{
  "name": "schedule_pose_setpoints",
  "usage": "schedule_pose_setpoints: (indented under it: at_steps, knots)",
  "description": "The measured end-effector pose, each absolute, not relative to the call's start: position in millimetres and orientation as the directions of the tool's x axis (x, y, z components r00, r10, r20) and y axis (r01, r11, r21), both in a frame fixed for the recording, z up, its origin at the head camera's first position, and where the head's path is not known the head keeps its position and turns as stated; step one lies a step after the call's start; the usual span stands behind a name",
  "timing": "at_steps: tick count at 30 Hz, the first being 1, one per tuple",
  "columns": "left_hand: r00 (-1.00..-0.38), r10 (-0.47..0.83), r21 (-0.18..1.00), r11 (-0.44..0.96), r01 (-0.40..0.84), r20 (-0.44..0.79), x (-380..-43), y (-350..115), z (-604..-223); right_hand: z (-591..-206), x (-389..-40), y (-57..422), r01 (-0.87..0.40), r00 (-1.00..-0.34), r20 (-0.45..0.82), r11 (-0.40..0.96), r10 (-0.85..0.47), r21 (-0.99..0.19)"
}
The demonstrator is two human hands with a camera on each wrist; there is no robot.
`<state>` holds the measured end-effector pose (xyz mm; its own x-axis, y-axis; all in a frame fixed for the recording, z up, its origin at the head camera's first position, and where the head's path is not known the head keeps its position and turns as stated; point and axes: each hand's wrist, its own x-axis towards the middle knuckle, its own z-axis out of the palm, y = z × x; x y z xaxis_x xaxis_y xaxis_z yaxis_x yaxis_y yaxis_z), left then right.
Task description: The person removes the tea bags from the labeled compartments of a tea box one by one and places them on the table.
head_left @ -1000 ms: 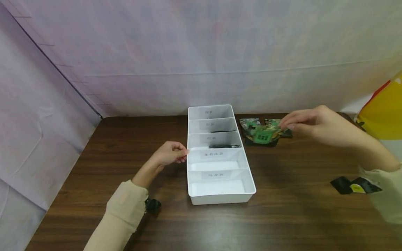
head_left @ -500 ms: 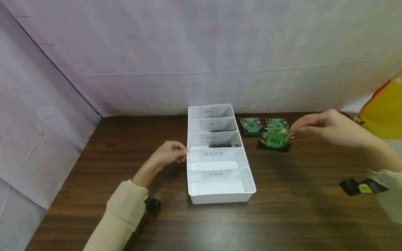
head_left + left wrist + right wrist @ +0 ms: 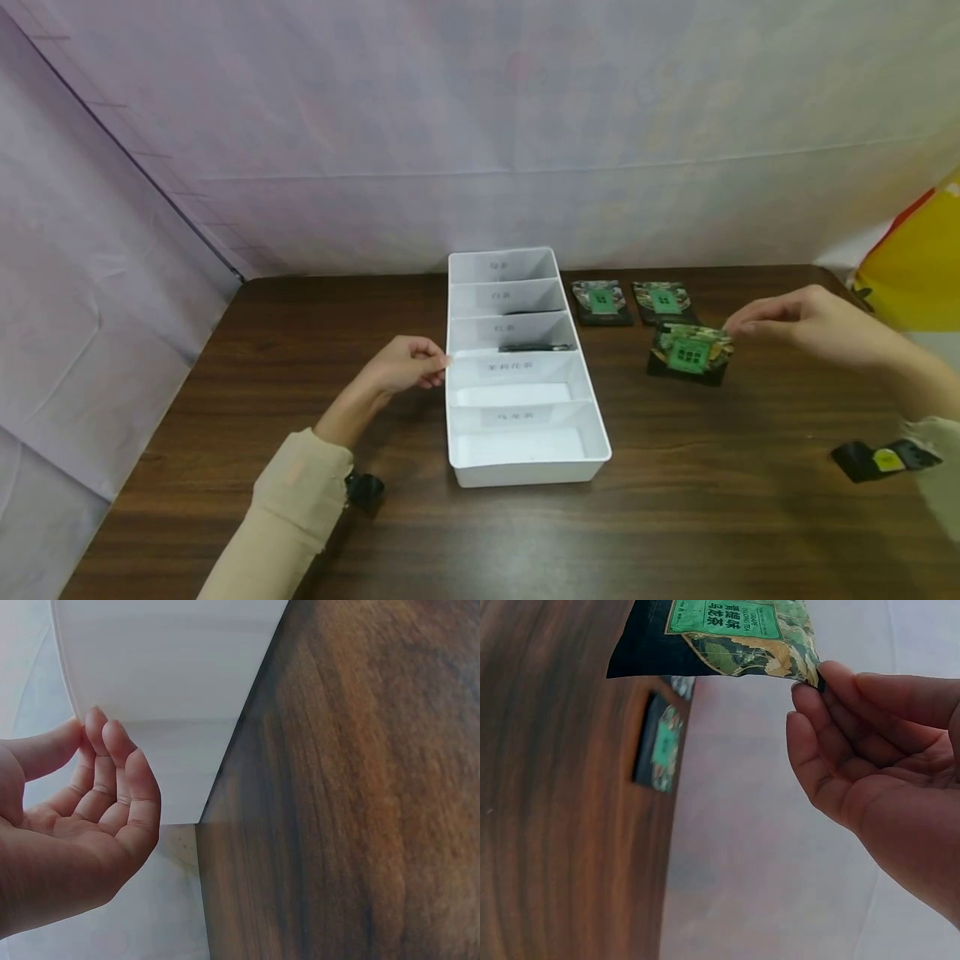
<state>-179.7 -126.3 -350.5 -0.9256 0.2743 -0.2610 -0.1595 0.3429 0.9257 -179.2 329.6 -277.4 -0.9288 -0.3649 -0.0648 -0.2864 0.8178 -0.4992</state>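
Note:
My right hand (image 3: 802, 323) pinches a dark green tea sachet (image 3: 688, 355) by its corner, holding it above the right of the table. In the right wrist view the sachet (image 3: 727, 646) has a bright green label reading oolong tea. A long white divided box (image 3: 527, 475) stands mid-table, with a labelled strip in each compartment. At its left rim is my left hand (image 3: 405, 365); in the left wrist view, thumb and fingertips pinch the box's edge (image 3: 67, 682). Dark packets (image 3: 536, 348) stand in the middle compartment, and a dark edge shows in the one behind.
Two similar tea sachets, one on the left (image 3: 602, 302) and one on the right (image 3: 664, 302), lie flat near the table's back edge, right of the box. Behind the wooden table (image 3: 675, 517) hangs a pale curtain (image 3: 375, 150). Something yellow (image 3: 911, 267) is at the far right.
My right hand has moved right and toward me with the sachet, away from the box, uncovering the two sachets lying behind. My left hand stays on the rim.

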Motion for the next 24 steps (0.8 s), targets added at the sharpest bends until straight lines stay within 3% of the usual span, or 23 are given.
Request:
schedule_pose_setpoints:
  at_steps: [24]
  knots:
    - [-0.924, 0.274, 0.925, 0.341, -0.167, -0.268, -179.1, -126.4, -350.1, -322.2, -192.7, 368.9, -0.206, -0.948, -0.089, 0.802, -0.306, -0.56]
